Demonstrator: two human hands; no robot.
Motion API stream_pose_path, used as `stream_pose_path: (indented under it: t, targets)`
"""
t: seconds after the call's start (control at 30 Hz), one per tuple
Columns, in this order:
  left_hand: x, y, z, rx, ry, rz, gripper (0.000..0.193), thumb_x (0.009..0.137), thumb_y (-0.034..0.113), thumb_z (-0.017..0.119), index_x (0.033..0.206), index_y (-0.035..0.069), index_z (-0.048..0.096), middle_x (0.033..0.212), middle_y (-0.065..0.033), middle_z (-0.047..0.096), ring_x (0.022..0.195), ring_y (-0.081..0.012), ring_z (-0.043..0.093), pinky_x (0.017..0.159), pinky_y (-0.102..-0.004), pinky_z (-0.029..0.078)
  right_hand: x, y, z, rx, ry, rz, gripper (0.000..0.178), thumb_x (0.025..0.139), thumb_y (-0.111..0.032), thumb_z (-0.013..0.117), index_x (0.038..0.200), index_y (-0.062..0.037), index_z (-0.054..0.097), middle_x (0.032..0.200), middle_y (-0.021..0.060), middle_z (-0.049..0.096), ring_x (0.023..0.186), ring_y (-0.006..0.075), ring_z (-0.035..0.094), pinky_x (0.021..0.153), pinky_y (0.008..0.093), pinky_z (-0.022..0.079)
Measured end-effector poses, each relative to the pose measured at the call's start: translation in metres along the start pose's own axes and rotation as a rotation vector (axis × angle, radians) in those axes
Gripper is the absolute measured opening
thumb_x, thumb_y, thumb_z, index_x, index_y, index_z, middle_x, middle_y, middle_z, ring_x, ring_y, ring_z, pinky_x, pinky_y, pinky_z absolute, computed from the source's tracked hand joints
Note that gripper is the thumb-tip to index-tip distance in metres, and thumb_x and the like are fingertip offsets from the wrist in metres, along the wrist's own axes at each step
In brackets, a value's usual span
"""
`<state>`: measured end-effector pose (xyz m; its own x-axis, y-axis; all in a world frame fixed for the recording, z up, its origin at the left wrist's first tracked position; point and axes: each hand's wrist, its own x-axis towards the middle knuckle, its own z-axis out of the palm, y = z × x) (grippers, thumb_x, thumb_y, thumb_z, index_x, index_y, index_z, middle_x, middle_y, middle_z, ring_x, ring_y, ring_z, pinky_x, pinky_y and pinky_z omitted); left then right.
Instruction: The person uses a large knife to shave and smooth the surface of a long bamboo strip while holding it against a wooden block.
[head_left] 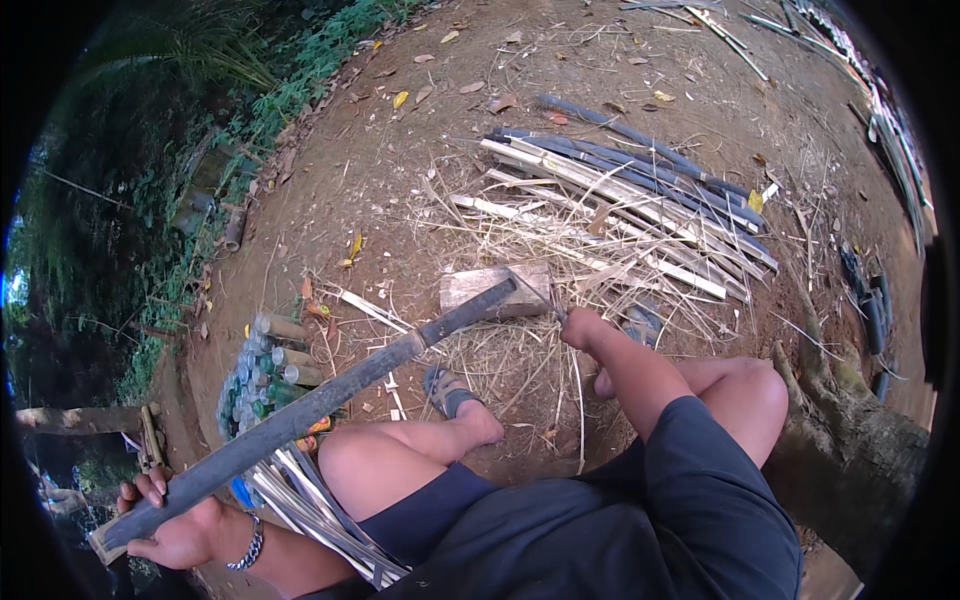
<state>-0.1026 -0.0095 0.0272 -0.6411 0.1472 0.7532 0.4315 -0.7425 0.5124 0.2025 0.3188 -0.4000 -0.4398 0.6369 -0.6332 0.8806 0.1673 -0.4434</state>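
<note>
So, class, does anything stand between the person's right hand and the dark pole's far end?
Only the thin dark tool held in the right hand: it spans the gap to the dark pole, by the wooden block. Whether it touches the pole is unclear. Nothing else visible stands between them.

Outdoor work yard: dirt ground (340, 180), bamboo strips (562, 174).

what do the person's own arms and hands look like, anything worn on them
The left hand and right hand are ungloved. A silver-coloured chain-link bracelet circles the left wrist; no bracelet shows on the right. A loose, plain dark short sleeve covers the right upper arm.
</note>
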Motion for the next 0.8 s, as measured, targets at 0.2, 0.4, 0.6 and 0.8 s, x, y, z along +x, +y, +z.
stream_pose_path:
  t: [0.2,0.4,0.6,0.8]
  targets:
    - [-0.010,-0.005,0.004,-0.168,-0.003,-0.036,0.053,0.098,0.053,0.037,0.088,0.004,0.055,0.078,-0.0048,0.052,0.061,-0.0143,0.045,0.055,-0.0280,0.038,-0.056,-0.054,0.034,0.374,0.198,-0.119,0.029,0.086,-0.024,0.055,0.099,0.0012,0.060,0.093,0.0259,0.064,0.088,0.0411,0.063,0.078,0.0459,0.049]
    - [-0.041,0.016,0.030,-0.238,-0.005,-0.028,0.042,0.090,0.051,0.056,0.087,0.010,0.053,0.070,0.0012,0.051,0.054,-0.0084,0.045,0.050,-0.0232,0.038,-0.222,-0.174,-0.005,0.430,0.143,-0.551,0.019,0.084,-0.013,0.054,0.098,0.0009,0.052,0.084,0.0233,0.062,0.082,0.0427,0.062,0.075,0.0492,0.048]
    - [-0.073,0.036,0.044,-0.297,-0.069,-0.013,0.039,0.093,0.050,0.053,0.091,0.011,0.053,0.061,0.0029,0.044,0.052,-0.0068,0.043,0.048,-0.0225,0.035,-0.334,-0.232,-0.026,0.428,0.125,-1.116,0.015,0.084,-0.010,0.053,0.093,0.0005,0.048,0.080,0.0225,0.061,0.079,0.0405,0.062,0.070,0.0490,0.048]
    - [-0.085,0.048,0.042,-0.203,0.037,0.031,0.041,0.094,0.051,0.050,0.088,0.011,0.056,0.061,0.0028,0.044,0.050,-0.0068,0.043,0.047,-0.0223,0.034,-0.304,-0.201,-0.003,0.321,0.112,-0.764,0.019,0.084,-0.011,0.055,0.097,0.0007,0.049,0.083,0.0244,0.062,0.080,0.0406,0.063,0.072,0.0491,0.049]
